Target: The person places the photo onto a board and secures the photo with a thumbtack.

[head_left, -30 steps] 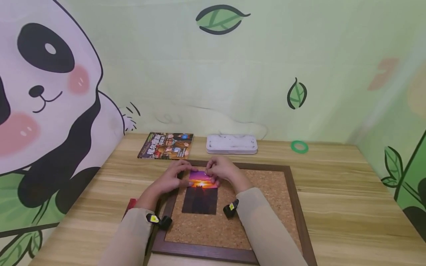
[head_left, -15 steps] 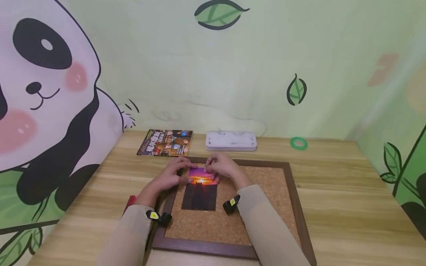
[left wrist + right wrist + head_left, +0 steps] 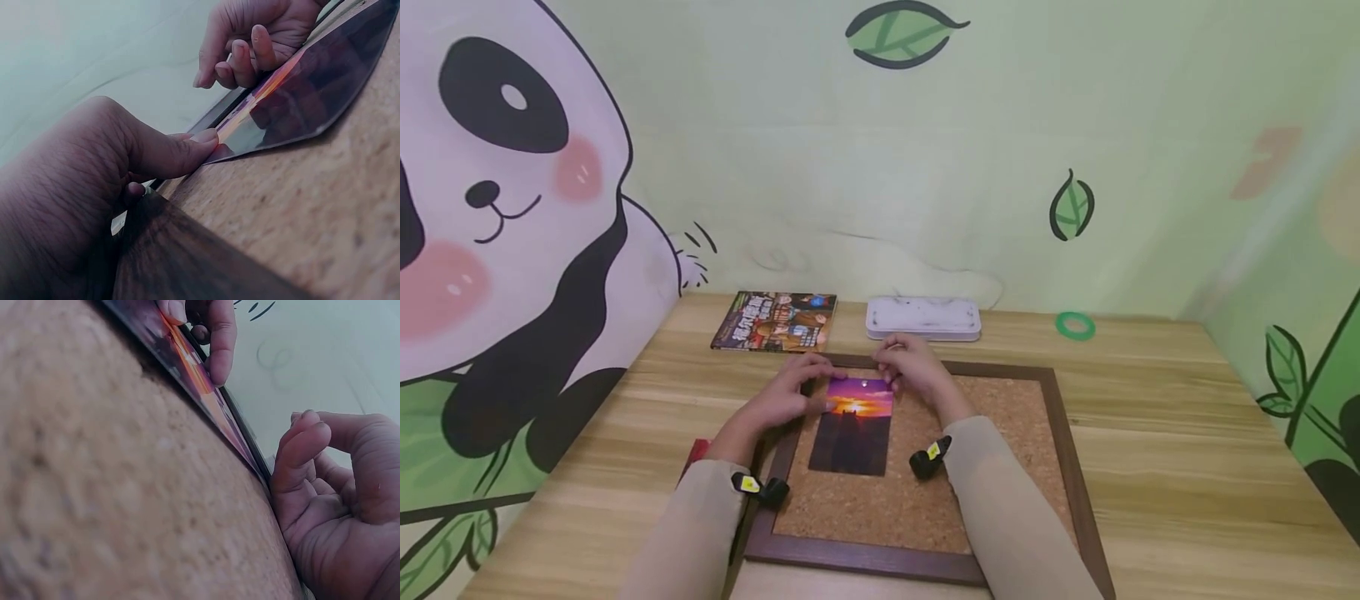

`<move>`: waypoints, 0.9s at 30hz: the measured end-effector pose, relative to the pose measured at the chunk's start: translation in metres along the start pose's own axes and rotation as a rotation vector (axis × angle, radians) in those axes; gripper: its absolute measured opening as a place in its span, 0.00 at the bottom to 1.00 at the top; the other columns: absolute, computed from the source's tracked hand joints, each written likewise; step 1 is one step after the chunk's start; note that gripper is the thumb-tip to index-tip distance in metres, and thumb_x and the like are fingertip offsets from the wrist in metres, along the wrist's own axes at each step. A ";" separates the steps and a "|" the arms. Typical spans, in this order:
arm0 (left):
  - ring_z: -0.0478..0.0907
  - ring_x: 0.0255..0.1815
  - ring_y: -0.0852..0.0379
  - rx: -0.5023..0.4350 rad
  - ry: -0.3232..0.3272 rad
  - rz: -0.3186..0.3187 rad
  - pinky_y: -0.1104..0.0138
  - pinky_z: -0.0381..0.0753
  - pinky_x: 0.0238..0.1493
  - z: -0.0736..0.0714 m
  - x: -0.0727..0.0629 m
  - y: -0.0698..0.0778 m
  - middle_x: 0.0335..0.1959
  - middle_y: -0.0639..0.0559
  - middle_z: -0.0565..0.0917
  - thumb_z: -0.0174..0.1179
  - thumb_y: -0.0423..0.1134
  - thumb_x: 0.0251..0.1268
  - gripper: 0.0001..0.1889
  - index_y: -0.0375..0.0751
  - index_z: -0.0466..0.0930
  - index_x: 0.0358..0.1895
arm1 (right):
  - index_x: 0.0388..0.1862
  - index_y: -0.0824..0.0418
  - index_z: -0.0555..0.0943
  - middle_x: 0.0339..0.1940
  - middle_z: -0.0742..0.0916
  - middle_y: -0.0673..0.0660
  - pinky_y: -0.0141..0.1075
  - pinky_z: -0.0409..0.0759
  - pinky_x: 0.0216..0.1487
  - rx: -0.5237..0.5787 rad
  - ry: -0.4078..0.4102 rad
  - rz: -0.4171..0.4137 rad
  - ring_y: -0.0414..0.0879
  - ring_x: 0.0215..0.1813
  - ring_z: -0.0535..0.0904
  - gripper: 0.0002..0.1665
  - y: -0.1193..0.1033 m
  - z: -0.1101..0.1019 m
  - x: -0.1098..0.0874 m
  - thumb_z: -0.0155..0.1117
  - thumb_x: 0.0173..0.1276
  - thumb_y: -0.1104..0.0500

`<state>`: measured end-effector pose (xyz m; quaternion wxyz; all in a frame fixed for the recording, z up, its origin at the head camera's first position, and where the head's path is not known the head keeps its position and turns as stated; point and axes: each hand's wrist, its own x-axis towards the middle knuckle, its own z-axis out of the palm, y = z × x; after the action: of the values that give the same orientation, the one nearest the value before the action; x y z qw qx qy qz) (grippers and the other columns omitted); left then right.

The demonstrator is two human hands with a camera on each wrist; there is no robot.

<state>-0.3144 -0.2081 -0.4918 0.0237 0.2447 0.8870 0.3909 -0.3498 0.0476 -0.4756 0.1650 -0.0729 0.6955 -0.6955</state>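
Both hands sit at the middle of the head view. The left hand [image 3: 786, 398] lies at the left edge of the sunset photo [image 3: 852, 425], thumb on that edge. The right hand [image 3: 913, 371] hovers at the photo's top right corner, fingers curled, gripping nothing that shows. The photo lies flat on the cork board [image 3: 992, 450], in the board's upper left part, its top edge just below the dark wooden frame [image 3: 1067, 467]. A small pale pin head [image 3: 865, 383] shows near the photo's top edge. Bare cork runs wide to the right and below. Beyond the frame, toward the top of the tabletop [image 3: 1187, 467], sit a magazine [image 3: 775, 322], a white box [image 3: 922, 319] and a green ring [image 3: 1075, 325], well apart from the hands. A red scrap [image 3: 697, 454] peeks out at lower left.

Left wrist view now: the left hand [image 3: 87, 206] fills the lower left, thumb tip pressed onto the photo [image 3: 300, 100] at its near edge, which lifts slightly off the cork. The right hand [image 3: 256, 37] hangs at top centre, fingers bent.

Right wrist view: the right hand [image 3: 337, 494] at lower right, fingers loosely curled, holding nothing, just beside the photo [image 3: 200, 381] and its thin edge. The left hand [image 3: 209, 331] touches that edge at the top.
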 end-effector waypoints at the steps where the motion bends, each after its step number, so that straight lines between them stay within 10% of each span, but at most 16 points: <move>1: 0.61 0.62 0.47 -0.002 -0.001 -0.001 0.45 0.60 0.62 0.000 0.001 0.000 0.59 0.52 0.74 0.71 0.39 0.56 0.23 0.50 0.84 0.58 | 0.43 0.67 0.76 0.25 0.80 0.55 0.32 0.73 0.20 0.013 0.005 -0.001 0.42 0.22 0.75 0.05 -0.001 -0.001 0.000 0.61 0.73 0.65; 16: 0.62 0.66 0.44 0.004 -0.017 0.003 0.40 0.59 0.65 0.001 -0.001 0.000 0.60 0.50 0.74 0.70 0.41 0.59 0.23 0.51 0.83 0.60 | 0.42 0.62 0.76 0.25 0.79 0.53 0.34 0.72 0.26 0.210 0.092 -0.140 0.42 0.25 0.73 0.08 -0.057 -0.015 -0.028 0.62 0.75 0.57; 27: 0.68 0.64 0.44 -0.033 0.006 -0.005 0.41 0.62 0.65 -0.002 -0.001 0.005 0.59 0.50 0.77 0.64 0.43 0.68 0.16 0.49 0.84 0.58 | 0.45 0.61 0.77 0.28 0.78 0.54 0.35 0.72 0.28 -0.016 0.041 -0.205 0.45 0.30 0.73 0.12 -0.094 -0.071 -0.065 0.59 0.77 0.52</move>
<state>-0.3117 -0.2071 -0.4876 0.0260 0.2407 0.8811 0.4063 -0.3247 0.1340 -0.3755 0.0782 -0.1308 0.6930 -0.7046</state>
